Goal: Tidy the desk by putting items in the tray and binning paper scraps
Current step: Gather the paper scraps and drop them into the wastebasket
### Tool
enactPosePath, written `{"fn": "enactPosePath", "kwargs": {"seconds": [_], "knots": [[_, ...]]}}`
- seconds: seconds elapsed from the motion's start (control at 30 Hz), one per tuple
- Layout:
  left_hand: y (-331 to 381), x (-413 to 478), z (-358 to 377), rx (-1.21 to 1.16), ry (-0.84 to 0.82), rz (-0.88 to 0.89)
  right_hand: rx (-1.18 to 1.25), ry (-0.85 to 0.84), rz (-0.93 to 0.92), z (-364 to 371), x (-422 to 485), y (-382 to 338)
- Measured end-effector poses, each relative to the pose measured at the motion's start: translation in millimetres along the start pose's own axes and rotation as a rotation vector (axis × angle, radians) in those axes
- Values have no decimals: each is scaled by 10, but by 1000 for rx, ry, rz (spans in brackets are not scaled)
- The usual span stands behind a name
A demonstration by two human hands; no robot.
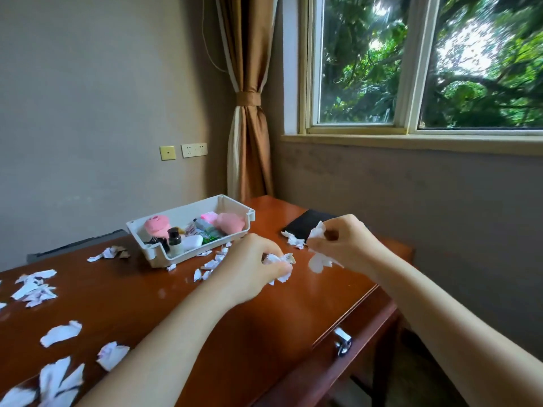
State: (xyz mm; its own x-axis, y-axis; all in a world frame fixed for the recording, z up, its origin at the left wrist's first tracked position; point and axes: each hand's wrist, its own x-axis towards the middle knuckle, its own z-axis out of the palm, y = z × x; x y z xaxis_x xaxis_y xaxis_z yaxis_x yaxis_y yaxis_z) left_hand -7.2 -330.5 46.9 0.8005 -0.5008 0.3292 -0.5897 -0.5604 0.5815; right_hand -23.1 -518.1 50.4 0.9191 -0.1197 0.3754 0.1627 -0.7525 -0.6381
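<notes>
Torn white paper scraps [60, 380] lie nearest, scattered over the near left of the glossy red-brown wooden surface [264, 318]. More are strewn to the left of the white plastic tray [188, 211] at the far middle and just in front of it. The left hand [252, 265] has its fingers [266, 249] curled round a crumpled wad of scraps just above the surface. The right hand [343, 245], a little farther and to the right, pinches another bunch, with a piece hanging below. The scraps look feather-light, limp and easily torn, so they are probably best raked together and crushed into a ball, since loose bits could flutter off. The tray holds a pink plush toy [157, 226] and a small dark-capped bottle [175, 240] among other items. A flat black pad [308, 223] lies far right, with scraps beside it. No bin shows.
</notes>
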Motion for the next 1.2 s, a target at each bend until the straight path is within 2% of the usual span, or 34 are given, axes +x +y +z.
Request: {"fn": "enactPosePath", "kwargs": {"seconds": [0.23, 0.47, 0.6, 0.83, 1.07, 1.2], "knots": [[392, -106, 720, -74, -170, 69, -26, -55, 84, -426, -611, 529], [438, -232, 1581, -130, -373, 22, 0, -125, 288, -342, -1107, 1238], [313, -291, 2067, -111, -480, -57, 34, -183, 419, -136, -1315, 1617], [-106, -404, 2815, -61, -560, -250, 81, -236, 676, 424, -1605, 2304], [-675, -542, 3481, -84, -603, -468, 28, -332, 818, 1051, -1774, 2835], [-873, -614, 3788, -56, -676, -529, -5, -407, 908, 1407, -1883, 3029]]}}
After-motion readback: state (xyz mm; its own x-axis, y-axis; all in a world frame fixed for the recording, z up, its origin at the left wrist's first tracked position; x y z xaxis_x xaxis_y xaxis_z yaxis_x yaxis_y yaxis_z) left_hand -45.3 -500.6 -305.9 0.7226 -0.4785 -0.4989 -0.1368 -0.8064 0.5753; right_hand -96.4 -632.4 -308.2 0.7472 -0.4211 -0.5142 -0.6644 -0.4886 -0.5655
